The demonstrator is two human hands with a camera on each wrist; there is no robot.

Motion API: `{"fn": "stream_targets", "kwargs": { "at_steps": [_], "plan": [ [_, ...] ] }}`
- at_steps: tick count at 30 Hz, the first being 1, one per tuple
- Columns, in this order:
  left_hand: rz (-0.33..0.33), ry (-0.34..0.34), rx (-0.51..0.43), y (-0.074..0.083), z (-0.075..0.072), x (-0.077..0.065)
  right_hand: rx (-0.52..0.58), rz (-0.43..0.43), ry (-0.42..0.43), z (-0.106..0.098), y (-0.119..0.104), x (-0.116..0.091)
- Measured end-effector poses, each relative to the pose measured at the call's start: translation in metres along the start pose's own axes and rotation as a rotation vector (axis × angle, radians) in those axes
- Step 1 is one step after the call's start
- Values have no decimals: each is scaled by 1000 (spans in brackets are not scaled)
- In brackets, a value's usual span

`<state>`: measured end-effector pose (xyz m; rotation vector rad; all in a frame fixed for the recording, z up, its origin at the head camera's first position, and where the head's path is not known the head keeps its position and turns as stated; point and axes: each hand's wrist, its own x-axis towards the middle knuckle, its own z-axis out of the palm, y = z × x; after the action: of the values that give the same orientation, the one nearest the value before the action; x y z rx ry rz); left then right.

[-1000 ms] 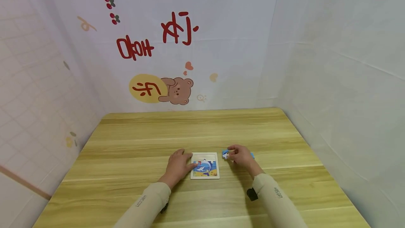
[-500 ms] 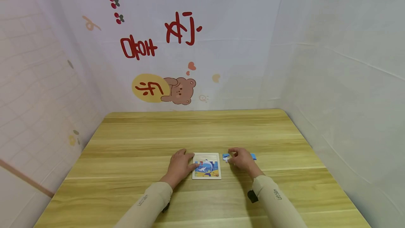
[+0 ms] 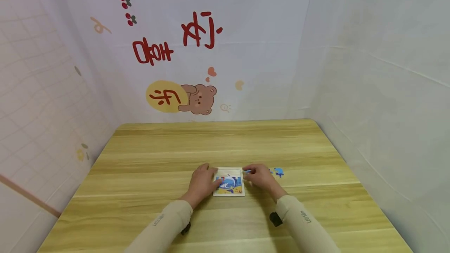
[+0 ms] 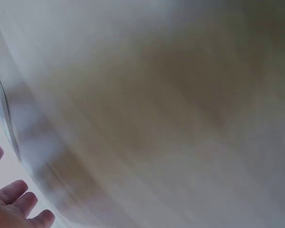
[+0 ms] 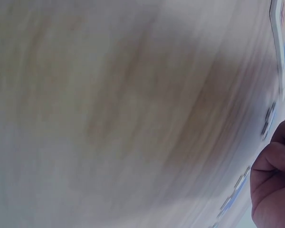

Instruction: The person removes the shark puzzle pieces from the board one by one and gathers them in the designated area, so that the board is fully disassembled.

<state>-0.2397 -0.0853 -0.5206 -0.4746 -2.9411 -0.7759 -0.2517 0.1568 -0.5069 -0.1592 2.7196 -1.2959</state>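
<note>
In the head view, a square puzzle board [image 3: 228, 195] with a pale frame lies on the table, its lower part filled with a dolphin sea picture and its top strip bare. My left hand [image 3: 201, 182] rests at the board's left edge, thumb reaching over the picture. The left wrist view catches its fingers [image 4: 26, 204] spread and loosely extended. At the board's right edge, my right hand [image 3: 260, 177] pinches a small blue puzzle piece [image 3: 247, 171] between thumb and forefinger, mostly covered by them. The right wrist view has that hand [image 5: 275, 175] curled, its fingertips out of frame.
Another blue puzzle piece [image 3: 279, 172] lies right of my right hand, with more blue showing behind the hand. The wood-grain table [image 3: 168, 143] stretches back to a white printed cloth [image 3: 260, 50]; cloth walls stand on both sides.
My right hand has moved left from the loose pieces to the board's right edge, bringing a blue puzzle piece. My left hand stays at the board.
</note>
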Motion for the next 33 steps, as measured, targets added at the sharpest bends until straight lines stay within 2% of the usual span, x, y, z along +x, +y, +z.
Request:
{"fn": "stream_targets", "kwargs": {
  "at_steps": [4, 9, 18, 25, 33],
  "plan": [
    [56, 13, -13, 12, 4, -5, -22, -20, -24, 5, -4, -1],
    [96, 43, 43, 23, 14, -10, -33, -39, -61, 7, -5, -2],
    [10, 24, 161, 38, 21, -11, -60, -93, -100, 13, -2, -3],
    [-31, 18, 132, 42, 22, -11, -35, -84, -113, 12, -4, -1],
    [-49, 7, 128, 43, 22, -9, 21, -23, -105, 9, -9, 0]
  ]
}}
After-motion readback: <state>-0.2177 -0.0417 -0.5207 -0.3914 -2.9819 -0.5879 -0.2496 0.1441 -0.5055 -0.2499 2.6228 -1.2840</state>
